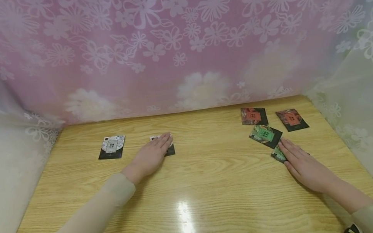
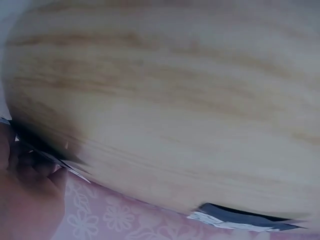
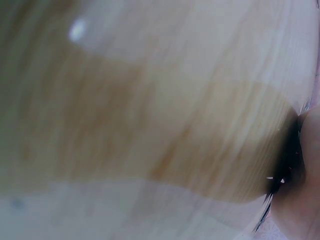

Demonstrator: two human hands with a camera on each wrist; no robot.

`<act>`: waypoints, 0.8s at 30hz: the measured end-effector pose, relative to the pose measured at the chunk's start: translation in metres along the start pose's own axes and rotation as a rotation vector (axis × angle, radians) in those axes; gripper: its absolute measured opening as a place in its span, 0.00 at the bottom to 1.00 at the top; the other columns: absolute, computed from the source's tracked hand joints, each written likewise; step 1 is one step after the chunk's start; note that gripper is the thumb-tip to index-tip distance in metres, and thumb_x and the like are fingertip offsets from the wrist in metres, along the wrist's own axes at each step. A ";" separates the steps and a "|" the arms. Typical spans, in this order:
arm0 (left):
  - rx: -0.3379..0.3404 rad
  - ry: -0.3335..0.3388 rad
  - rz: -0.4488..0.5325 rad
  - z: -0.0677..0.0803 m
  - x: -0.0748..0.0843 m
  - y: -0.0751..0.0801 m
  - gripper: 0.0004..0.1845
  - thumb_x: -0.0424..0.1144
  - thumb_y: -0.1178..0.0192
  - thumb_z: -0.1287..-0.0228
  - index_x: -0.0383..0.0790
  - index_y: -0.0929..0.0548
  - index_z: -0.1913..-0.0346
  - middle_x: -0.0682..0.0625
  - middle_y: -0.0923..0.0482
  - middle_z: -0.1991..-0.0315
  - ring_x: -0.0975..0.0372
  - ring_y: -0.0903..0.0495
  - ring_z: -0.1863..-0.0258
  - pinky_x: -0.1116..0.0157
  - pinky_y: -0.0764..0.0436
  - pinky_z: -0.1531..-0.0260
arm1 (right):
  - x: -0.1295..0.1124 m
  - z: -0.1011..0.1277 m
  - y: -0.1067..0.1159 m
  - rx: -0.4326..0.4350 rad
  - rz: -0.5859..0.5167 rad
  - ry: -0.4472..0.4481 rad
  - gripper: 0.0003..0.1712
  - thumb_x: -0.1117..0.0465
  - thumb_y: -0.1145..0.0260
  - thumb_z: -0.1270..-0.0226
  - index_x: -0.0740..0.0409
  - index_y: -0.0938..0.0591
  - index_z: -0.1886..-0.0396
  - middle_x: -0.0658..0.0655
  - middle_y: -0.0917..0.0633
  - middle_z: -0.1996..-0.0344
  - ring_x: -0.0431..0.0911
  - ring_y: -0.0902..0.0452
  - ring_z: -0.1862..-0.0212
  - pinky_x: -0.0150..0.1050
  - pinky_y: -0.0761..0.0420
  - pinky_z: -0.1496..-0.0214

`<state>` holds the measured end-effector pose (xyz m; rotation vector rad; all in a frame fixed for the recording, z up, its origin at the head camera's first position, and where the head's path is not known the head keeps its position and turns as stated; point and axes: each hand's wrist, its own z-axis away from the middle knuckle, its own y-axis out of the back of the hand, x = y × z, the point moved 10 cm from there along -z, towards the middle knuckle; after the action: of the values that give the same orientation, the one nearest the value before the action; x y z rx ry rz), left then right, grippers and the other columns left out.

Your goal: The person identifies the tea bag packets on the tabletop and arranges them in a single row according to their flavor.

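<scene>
My left hand (image 1: 152,153) lies over a black-and-white patterned packet (image 1: 170,151), fingers fairly straight and covering most of it. To its left is a similar white floral packet (image 1: 112,147), flat on the table. My right hand (image 1: 304,166) rests on a small green-and-black packet (image 1: 277,155), whose left edge shows past the fingertips. Just beyond those fingertips lies another green packet (image 1: 265,136). The left wrist view catches part of the left hand (image 2: 30,195) beside a packet's edge; the right wrist view shows part of the right hand (image 3: 297,210) over a dark packet edge.
Two red-and-black packets, one at the back (image 1: 253,116) and one farther right (image 1: 292,119), lie on the wood-grain table (image 1: 215,183). A pink floral curtain (image 1: 179,55) hangs along the back edge, with pale sheets at both sides. A small dark object (image 1: 352,230) is near the right sleeve.
</scene>
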<state>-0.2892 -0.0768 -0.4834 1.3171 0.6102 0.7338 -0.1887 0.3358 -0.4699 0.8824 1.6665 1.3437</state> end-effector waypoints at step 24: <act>0.025 0.065 0.102 0.028 -0.050 -0.004 0.30 0.33 0.66 0.12 0.44 0.51 0.13 0.46 0.56 0.11 0.49 0.54 0.12 0.47 0.47 0.12 | 0.000 0.001 -0.002 0.009 0.008 0.019 0.36 0.62 0.43 0.16 0.72 0.41 0.17 0.76 0.37 0.20 0.62 0.50 0.13 0.20 0.77 0.19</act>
<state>-0.2994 -0.1332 -0.4836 1.3594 0.6095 0.8576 -0.1882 0.3358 -0.4719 0.8853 1.6861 1.3544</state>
